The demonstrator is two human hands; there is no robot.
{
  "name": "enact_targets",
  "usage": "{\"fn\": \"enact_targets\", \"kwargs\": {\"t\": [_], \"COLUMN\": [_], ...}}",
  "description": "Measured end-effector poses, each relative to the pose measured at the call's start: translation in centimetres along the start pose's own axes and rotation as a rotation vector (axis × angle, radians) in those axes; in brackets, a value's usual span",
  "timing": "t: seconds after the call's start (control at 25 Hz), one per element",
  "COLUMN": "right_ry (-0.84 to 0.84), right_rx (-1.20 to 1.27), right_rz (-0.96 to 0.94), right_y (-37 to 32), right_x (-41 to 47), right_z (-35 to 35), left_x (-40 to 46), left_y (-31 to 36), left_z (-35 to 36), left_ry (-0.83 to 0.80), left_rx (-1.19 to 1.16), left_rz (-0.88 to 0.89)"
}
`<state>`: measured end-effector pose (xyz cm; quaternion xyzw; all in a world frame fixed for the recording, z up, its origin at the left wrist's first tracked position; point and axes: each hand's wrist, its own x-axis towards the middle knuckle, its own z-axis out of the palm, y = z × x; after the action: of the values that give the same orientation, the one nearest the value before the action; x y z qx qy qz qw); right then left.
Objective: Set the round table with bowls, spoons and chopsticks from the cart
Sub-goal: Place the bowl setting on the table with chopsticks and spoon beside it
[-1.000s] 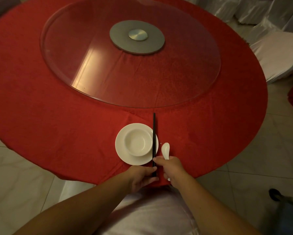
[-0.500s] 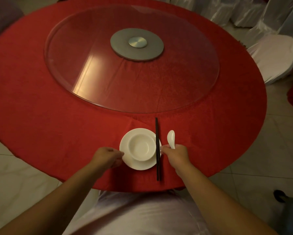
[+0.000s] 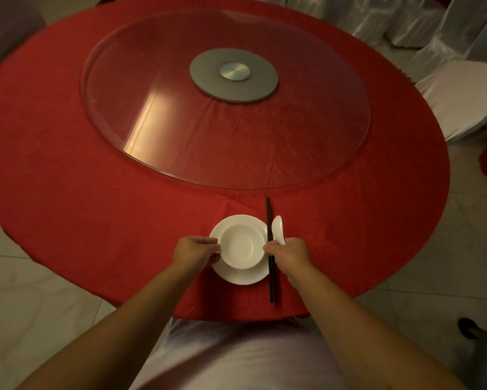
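both hands point(image 3: 196, 250) point(image 3: 288, 253) grip the white bowl point(image 3: 241, 244) on its saucer point(image 3: 238, 274).

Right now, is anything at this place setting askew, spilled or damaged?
Nothing is spilled or broken. One thing is slightly off: the black chopsticks overlap the right rim of the white plate instead of lying clear beside it. The bowl sits on the plate with both hands at its sides, left hand and right hand.
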<state>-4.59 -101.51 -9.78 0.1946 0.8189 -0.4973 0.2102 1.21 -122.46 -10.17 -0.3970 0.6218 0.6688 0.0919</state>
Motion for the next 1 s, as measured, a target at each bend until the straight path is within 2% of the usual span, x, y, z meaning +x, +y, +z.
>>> {"fn": "enact_targets", "kwargs": {"t": [0.12,0.24,0.32,0.4,0.48,0.64,0.8,1.0], "right_ry": [-0.001,0.067,0.113,0.118,0.097,0.024,-0.024,-0.087], "right_rx": [0.019,0.069,0.083,0.075,0.066,0.042,0.106,0.151], "right_rz": [0.011,0.025,0.055,0.099,0.14,0.215,0.271,0.295], "right_y": [-0.1,0.2,1.0,2.1,3.3,4.7,5.1,4.8], "right_x": [-0.2,-0.2,-0.3,-0.6,-1.0,-1.9,-2.6,-3.6], "right_z": [0.1,-0.9,-2.0,-2.9,-3.4,-3.2,-2.9,-2.8], "left_x": [0.2,-0.6,-2.1,-3.8,-4.6,-5.1,-5.6,-5.6], "left_y": [0.3,-0.2,-1.6,-3.5,-5.3,-7.1,-7.1,-7.1], "left_z": [-0.4,-0.1,0.9,2.7,4.8,7.7,8.7,8.8], "left_ry": [0.034,0.116,0.018,-0.15,-0.238,-0.237,-0.271,-0.279], "left_rx": [-0.005,0.055,0.14,0.194,0.17,0.131,-0.047,-0.151], "left_rz": [0.017,0.1,0.11,0.005,-0.119,-0.202,-0.263,-0.302]}}
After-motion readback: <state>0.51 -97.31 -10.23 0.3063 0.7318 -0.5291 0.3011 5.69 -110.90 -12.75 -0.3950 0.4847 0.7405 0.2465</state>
